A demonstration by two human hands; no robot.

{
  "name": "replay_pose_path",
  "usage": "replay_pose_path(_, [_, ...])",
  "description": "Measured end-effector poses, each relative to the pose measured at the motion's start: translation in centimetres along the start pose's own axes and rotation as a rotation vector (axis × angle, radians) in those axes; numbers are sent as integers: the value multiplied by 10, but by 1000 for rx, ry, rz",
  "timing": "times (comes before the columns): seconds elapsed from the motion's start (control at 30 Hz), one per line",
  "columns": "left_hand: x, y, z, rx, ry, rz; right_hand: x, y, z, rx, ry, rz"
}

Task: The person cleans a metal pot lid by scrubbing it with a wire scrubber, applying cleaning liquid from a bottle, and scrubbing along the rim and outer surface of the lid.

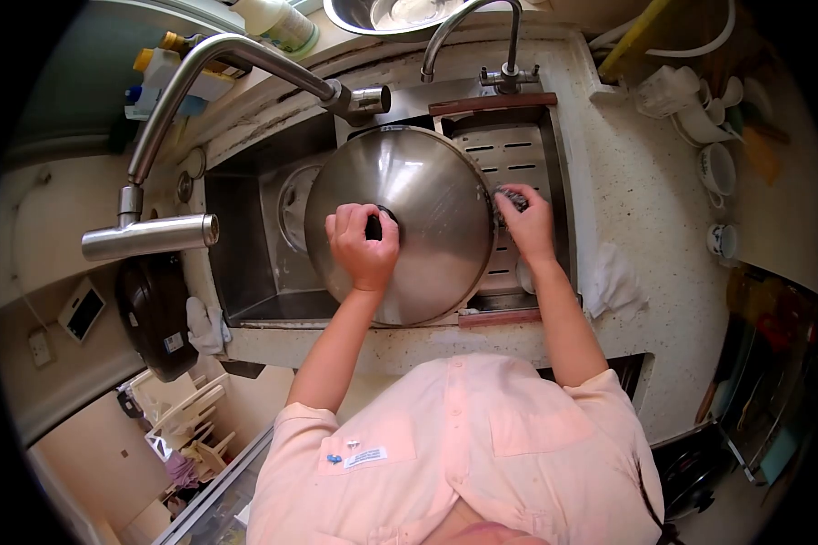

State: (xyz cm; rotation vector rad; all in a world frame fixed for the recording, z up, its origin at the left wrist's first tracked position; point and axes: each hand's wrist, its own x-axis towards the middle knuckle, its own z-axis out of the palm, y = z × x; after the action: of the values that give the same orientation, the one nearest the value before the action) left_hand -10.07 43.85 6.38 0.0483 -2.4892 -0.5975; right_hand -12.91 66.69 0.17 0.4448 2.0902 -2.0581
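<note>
A large round steel pot lid [432, 272] lies across the sink, domed side up, with a black knob [374, 228] at its middle. My left hand [362, 252] is closed around that knob. On the lid's right rim, my right hand [532, 229] pinches a steel wool scrubber [514, 197] between thumb and fingers. Beneath the right hand is a slotted metal drain tray [504, 156] in the right-hand basin. The lid hides much of the left basin [250, 245], where part of a round item shows.
A big steel faucet [186, 86] arches over the left basin, and a smaller faucet [509, 74] stands behind the right one. Bottles [164, 77] and a metal bowl [354, 20] line the back. A white cloth [616, 283] lies right; cups [716, 171] sit farther off.
</note>
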Motion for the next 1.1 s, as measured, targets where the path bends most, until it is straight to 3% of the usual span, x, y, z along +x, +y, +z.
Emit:
replay_pose_path(0.1, [-2, -4, 2, 9, 4, 3, -2, 8, 3, -203, 38, -166])
replay_pose_path(0.23, [-1, -2, 1, 3, -9, -12, 38, 1, 7, 47, -147, 80])
replay_pose_path(0.4, [2, 3, -2, -2, -26, -21, 77, -27, 47, -80, -166, 67])
replay_pose_path(0.5, [1, -1, 0, -11, -28, -11, 54, -11, 12, -334, -222, -90])
replay_pose_path(0.6, [1, -1, 0, -7, -29, -14, 34, 8, 4, -173, -147, -238])
replay_pose_path(0.63, [-1, 0, -1, 3, -35, -23, 44, 9, 8, -373, -121, -199])
replay_pose_path(0.73, [1, 1, 0, 20, -39, -23, 86, 10, 37, -290, -128, -230])
replay_pose_path(0.97, [2, 0, 1, -3, -32, -16, 33, 28, 4, -292, -82, -244])
replay_pose_path(1.1, [1, 1, 1, -4, -33, -21, 81, -2, 34, -291, -150, -220])
